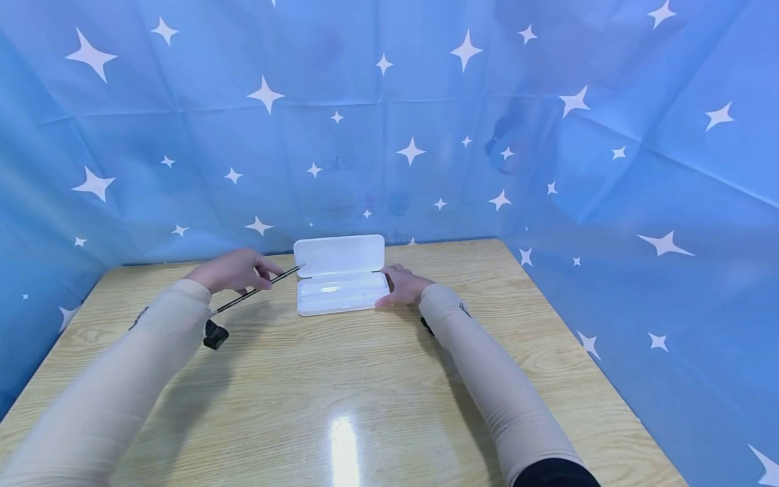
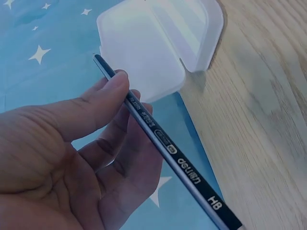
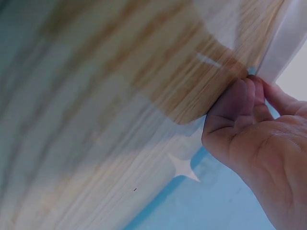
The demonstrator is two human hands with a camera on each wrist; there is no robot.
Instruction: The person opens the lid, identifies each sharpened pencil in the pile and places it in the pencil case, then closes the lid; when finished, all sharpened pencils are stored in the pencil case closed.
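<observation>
Behind a wood-grain table [image 1: 292,406] hung a blue cloth [image 1: 365,179] printed with white stars, and in front of it a dark pencil [image 2: 165,143] marked "deli" and "HB", its smaller characters too blurred to read, was pinched between thumb and fingers of the left hand [image 1: 234,272], slanting above the table with one end near the left side of a white case [image 1: 339,256]. The case lay open at its hinge, glare streaking its lower half, while the right hand [image 1: 404,284] gripped its right end.
</observation>
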